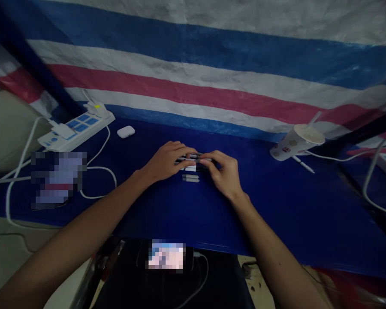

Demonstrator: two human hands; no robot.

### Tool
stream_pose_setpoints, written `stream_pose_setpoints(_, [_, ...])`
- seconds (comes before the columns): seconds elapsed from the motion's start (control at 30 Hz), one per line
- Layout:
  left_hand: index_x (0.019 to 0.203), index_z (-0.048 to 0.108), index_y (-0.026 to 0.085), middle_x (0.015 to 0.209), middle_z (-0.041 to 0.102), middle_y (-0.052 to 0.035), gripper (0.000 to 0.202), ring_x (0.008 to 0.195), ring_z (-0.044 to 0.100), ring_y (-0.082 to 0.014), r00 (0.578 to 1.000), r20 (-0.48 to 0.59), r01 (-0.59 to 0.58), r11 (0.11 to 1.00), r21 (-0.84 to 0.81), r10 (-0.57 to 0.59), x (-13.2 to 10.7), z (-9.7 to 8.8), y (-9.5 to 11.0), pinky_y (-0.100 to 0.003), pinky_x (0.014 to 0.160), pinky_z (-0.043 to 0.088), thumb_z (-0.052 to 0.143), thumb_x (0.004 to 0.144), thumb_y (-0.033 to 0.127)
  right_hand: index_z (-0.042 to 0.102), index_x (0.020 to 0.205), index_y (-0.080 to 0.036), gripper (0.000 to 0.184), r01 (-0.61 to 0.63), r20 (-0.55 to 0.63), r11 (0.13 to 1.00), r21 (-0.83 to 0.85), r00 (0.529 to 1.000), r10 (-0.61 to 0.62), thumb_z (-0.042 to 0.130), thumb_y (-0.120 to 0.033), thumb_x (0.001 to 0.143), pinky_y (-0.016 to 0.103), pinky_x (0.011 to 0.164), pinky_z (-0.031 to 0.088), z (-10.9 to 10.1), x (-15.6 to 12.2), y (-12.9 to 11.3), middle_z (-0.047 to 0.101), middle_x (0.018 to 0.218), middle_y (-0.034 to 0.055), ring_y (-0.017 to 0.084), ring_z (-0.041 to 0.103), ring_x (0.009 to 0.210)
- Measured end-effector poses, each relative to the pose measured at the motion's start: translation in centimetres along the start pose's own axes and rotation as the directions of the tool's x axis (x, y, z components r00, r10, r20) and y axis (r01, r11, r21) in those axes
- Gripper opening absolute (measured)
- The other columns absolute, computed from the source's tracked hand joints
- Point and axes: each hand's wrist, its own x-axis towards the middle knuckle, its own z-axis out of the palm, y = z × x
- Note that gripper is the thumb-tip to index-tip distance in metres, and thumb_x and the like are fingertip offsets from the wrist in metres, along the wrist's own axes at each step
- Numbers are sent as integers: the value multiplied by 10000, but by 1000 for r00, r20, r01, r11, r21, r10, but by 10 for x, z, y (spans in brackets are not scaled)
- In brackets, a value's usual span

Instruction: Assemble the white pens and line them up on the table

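The left grip (169,162) and the right grip (221,174) are both holding a narrow bundle of slim black-and-white pen-like sticks (193,159) between their fingers, nearly touching each other above the blue surface (263,206). Two short grey-and-white sticks (190,177) are lying just below the grips, nearer the person. A white power strip (75,131) and a white earbud case (126,131) are sitting well beyond the left grip, while a tilted paper cup (297,141) is resting well to the right of the right grip.
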Motion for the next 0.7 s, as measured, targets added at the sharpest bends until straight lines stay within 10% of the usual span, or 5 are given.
stream_pose_setpoints(0.33, [1070, 697, 216, 917, 751, -15, 250, 834, 657, -146, 988, -145, -53, 997, 55, 61, -1, 4, -1, -325, 816, 434, 537, 1004, 396, 703, 1089, -210, 240, -130, 27, 991, 13, 991, 129, 557, -368, 983, 290, 711, 496, 3, -1, -3, 717, 856, 19, 151, 655, 715])
stream_pose_setpoints(0.7, [1045, 671, 211, 860, 730, -2, 231, 792, 636, -140, 983, -173, -58, 997, 46, 66, -1, 8, 0, -318, 794, 426, 534, 1006, 393, 653, 754, -175, 342, -67, 29, 994, -82, 997, 69, 499, -343, 1009, 279, 622, 392, 1, -1, -4, 590, 653, -1, 127, 526, 597])
